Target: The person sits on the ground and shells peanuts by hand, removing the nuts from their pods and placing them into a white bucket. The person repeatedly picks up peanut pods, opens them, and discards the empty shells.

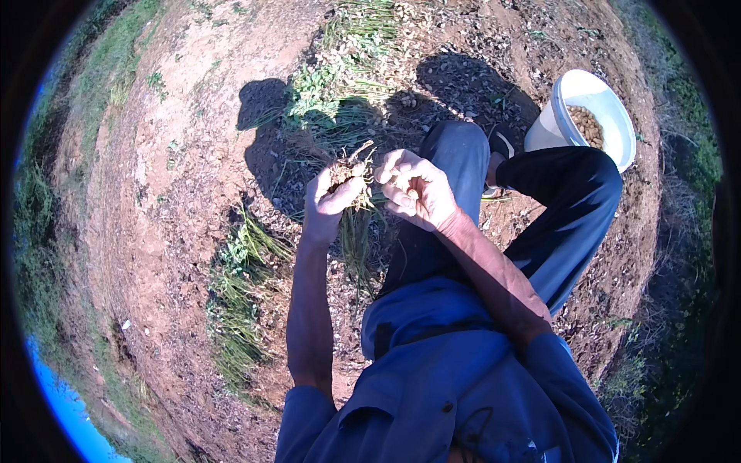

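Note:
My left hand point(334, 194) grips a bunch of peanut plants by the root end. Their dry, tangled roots point(360, 163) stick out above the thumb, and the green stems point(356, 243) hang down below the fist. Just to the right, my right hand point(418, 190) has its fingers curled around a few pale peanut pods point(412, 194), partly hidden by the fingers. The two hands are close together but apart, in front of my bent knee. A white plastic bucket point(541, 127) stands tilted-looking beyond my other knee, with peanut pods point(586, 124) in its bottom.
A heap of uprooted peanut plants point(324, 87) with pods lies on the soil ahead, partly in my shadow. Another pile of green plants point(237, 312) lies to my left. Dry leaves point(474, 87) litter the ground. Grass and brush point(683, 243) border the bare soil.

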Tool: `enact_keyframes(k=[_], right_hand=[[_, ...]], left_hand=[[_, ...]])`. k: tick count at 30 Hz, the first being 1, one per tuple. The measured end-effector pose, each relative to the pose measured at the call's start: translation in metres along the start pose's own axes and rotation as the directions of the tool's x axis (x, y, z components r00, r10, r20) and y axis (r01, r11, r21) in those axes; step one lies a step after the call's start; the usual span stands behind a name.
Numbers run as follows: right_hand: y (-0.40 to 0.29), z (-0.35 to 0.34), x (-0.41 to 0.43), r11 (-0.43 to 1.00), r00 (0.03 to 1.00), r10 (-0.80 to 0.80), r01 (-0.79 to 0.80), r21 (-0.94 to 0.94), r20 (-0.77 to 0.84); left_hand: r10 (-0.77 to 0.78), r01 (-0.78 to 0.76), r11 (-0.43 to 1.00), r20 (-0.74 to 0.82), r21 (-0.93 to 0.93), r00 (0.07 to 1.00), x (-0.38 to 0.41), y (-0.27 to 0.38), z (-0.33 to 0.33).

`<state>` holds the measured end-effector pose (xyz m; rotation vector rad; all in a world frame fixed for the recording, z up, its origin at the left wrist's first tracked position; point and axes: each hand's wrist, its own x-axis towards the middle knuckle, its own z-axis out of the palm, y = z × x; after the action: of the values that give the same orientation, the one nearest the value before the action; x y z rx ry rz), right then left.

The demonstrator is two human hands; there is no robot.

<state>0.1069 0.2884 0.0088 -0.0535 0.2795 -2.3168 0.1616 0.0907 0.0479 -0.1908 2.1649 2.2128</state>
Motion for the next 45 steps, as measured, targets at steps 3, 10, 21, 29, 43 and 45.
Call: enact_keyframes(k=[3, 10, 21, 29, 43, 45], right_hand=[[0.003, 0.007, -0.001, 1.000, 0.997, 0.000, -0.002, -0.024, -0.076], [0.014, 0.008, 0.004, 0.824, 0.967, -0.241, 0.157, -0.544, -0.086], [0.008, 0.022, 0.001, -0.101, 0.932, -0.348, 0.074, -0.992, 0.105], [0.012, 0.009, 0.010, 0.028, 0.903, -0.399, 0.185, -0.982, 0.159], [0.021, -0.002, 0.016, 0.600, 0.938, -0.347, 0.244, -0.762, 0.028], [0.024, -0.001, 0.014, 0.611, 0.925, -0.378, 0.277, -0.742, 0.034]], left_hand=[[-0.006, 0.006, 1.000, -0.040, 0.001, 0.999, 0.004, 0.008, 0.008], [0.227, -0.239, 0.930, 0.075, 0.279, 0.971, 0.004, 0.001, -0.001], [-0.048, 0.048, 0.999, -0.005, 0.005, 0.999, 0.009, -0.008, 0.004], [-0.200, 0.205, 0.977, -0.082, 0.062, 0.976, 0.013, 0.002, 0.009], [-0.243, 0.224, 0.934, -0.035, -0.277, 0.970, 0.015, -0.002, 0.012], [-0.202, 0.189, 0.943, -0.020, -0.274, 0.979, 0.014, -0.001, 0.011]])
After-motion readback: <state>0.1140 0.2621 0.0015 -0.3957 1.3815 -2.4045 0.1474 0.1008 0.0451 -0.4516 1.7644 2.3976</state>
